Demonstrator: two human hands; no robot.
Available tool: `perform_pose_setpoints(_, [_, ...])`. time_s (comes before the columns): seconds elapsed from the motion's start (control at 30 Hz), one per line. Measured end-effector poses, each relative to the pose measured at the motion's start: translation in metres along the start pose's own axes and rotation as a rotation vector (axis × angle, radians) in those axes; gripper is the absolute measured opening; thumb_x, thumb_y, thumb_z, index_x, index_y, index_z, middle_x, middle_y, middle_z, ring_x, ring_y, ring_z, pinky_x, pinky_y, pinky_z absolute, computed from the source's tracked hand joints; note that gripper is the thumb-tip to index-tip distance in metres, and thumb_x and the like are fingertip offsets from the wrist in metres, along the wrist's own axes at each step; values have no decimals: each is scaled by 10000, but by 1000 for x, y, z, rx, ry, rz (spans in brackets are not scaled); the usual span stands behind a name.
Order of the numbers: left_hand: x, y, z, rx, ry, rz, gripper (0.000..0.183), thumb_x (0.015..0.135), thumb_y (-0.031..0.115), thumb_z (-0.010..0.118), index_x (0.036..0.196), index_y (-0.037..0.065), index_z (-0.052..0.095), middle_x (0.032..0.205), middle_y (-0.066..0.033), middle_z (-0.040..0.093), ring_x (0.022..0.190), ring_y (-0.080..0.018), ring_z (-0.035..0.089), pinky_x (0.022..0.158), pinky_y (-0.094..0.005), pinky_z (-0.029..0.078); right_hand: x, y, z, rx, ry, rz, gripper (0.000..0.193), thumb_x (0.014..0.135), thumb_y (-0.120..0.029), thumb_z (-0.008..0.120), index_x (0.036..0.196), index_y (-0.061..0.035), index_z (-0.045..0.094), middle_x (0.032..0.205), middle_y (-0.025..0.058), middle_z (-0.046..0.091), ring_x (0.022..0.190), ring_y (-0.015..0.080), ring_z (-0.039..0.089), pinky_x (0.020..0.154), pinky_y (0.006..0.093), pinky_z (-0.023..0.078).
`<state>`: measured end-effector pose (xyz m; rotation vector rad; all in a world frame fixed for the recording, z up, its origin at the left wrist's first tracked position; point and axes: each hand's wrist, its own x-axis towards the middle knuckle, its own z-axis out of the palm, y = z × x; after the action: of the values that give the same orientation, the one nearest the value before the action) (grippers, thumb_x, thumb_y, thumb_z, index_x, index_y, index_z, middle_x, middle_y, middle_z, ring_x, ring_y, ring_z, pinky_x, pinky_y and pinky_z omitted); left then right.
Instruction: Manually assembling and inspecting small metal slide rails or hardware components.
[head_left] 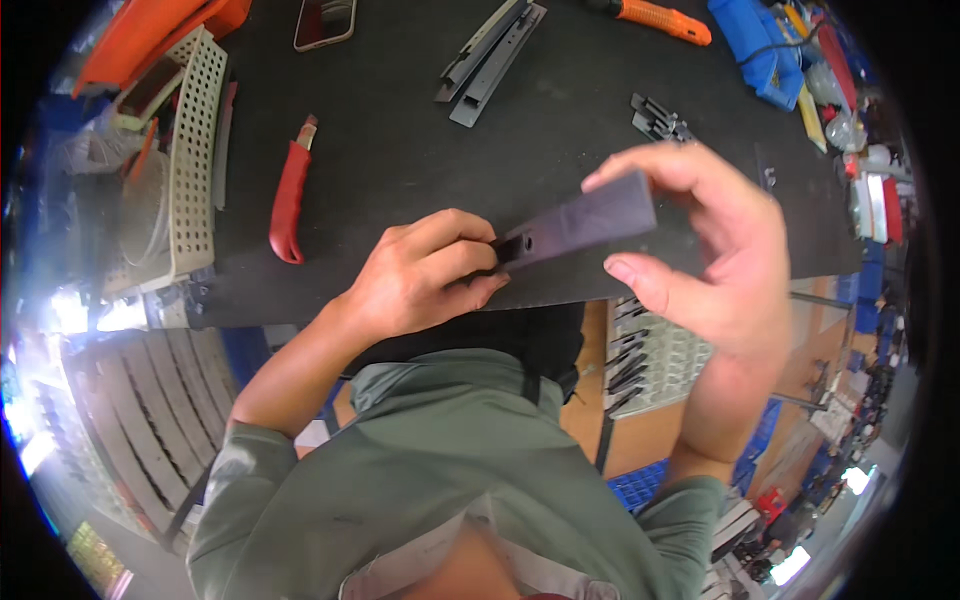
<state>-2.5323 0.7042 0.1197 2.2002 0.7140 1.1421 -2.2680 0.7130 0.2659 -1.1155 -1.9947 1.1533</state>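
Note:
A dark grey flat, bar-shaped part (pixel 590 222) with a small hole is held over the table's near edge. Pinched at its narrower, darker end by my left hand (pixel 430 270), it points up and to the right. My right hand (pixel 725 250) surrounds the wide end with thumb and fingers apart. One fingertip shows just beyond the part's far edge; whether it touches I cannot tell. Farther off lie two long grey channel-shaped parts (pixel 497 68) side by side. Small dark metal pieces (pixel 660 118) lie beyond my right hand.
On the black table (pixel 380 130), a red utility knife (pixel 289 200) lies left of my left hand. A perforated cream basket (pixel 200 140) stands at the left edge, a phone (pixel 325 22) at the back. An orange-handled tool (pixel 665 20) and a blue container (pixel 760 55) are at the back right.

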Motion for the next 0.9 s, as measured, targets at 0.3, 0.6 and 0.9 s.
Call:
perform_pose_setpoints(0.3, [6,14,-9,139,-85,100,268,694,47,854,876,34,658,956,-103,672,718,-242,658,574,-362,539,-64,67,30,418,349,78,351,831,76,796,1141,41,635,1199,238,688,1067,238,701,915,328,582])
perform_pose_setpoints(0.6, [11,21,-9,178,-59,142,260,700,78,850,833,12,636,948,-114,661,726,-252,660,563,-359,544,-82,88,39,420,438,60,347,815,58,819,1110,26,638,1151,230,711,1055,245,708,892,320,583])
perform_pose_setpoints(0.9, [10,23,-14,138,-102,175,256,709,76,839,818,17,615,946,-115,648,733,-250,655,554,-353,543,-88,100,45,454,501,24,351,819,-7,843,1098,18,633,1110,216,721,1042,277,710,894,355,578])
